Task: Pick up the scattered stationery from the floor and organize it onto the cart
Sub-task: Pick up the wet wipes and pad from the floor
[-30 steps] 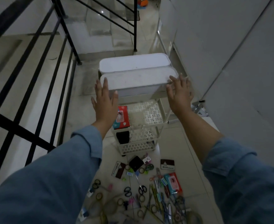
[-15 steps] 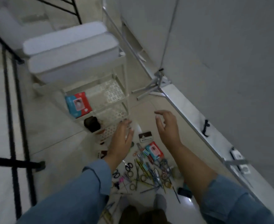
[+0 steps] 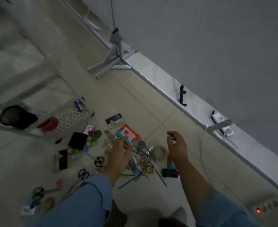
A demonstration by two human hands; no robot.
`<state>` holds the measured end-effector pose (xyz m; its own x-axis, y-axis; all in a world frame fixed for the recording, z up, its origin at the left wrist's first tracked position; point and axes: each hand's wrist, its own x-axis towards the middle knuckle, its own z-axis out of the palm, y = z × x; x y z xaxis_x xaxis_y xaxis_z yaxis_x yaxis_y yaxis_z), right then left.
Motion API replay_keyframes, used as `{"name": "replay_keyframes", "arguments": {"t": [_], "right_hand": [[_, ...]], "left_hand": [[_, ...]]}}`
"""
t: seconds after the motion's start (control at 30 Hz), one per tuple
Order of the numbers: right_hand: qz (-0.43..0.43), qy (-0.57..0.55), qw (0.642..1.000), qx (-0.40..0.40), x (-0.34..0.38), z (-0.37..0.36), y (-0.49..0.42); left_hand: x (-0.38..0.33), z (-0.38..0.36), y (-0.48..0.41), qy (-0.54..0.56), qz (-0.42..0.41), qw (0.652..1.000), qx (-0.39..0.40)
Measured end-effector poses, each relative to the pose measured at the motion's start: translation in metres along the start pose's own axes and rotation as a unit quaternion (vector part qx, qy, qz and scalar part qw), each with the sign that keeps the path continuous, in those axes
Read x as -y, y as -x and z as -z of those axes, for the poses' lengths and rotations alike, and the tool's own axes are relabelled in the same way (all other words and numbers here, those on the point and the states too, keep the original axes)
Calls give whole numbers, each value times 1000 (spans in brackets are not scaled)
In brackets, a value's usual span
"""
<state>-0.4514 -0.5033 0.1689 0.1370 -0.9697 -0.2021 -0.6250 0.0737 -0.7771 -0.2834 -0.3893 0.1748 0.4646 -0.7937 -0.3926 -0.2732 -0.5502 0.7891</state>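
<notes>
Task judged early: few items are seen on cart (image 3: pixel 69 118) shelf; most stationery (image 3: pixel 99 161) is left scattered on floor (image 3: pixel 135 99). L hand (image 3: pixel 118 154) & R hand (image 3: pixel 177 148) are held loosely open above it, nothing gripped.

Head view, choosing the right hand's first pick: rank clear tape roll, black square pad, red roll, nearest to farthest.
1. Clear tape roll, beside the right hand.
2. Black square pad, past the left hand.
3. Red roll, on the cart.
</notes>
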Motion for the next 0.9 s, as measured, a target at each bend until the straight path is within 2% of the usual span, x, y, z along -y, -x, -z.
{"name": "replay_keyframes", "arguments": {"t": [0.2,0.27,0.37,0.43,0.5,0.57,0.63,0.77,0.83,0.9], "right_hand": [[-106,57,992,38,-209,-80,-51],[-188,79,979,-18,-276,-99,-65],[-371,116,911,-137,-349,-126,-80],[-426,79,883,-178,-374,-146,-94],[-404,66,890,-200,-389,-165,-109],[-356,108,910,-181,-395,-177,-123],[-297,141,936,-122,-395,-176,-133],[-124,148,981,2,-405,-159,-150],[-94,122,988,-31,-407,-154,-150],[-179,67,973,-126,-402,-155,-148]], "left_hand": [[146,-129,-102,-34,11,999,-27],[189,-167,-136,-36,8,998,-50],[237,-212,-183,-37,-13,993,-114],[259,-234,-208,-57,-45,986,-150],[271,-245,-228,-70,-64,979,-180],[276,-249,-238,-112,-38,973,-199],[276,-248,-241,-159,27,969,-189],[278,-245,-247,-206,115,960,-150],[283,-244,-252,-242,94,956,-139],[289,-242,-262,-272,34,954,-119]]}}
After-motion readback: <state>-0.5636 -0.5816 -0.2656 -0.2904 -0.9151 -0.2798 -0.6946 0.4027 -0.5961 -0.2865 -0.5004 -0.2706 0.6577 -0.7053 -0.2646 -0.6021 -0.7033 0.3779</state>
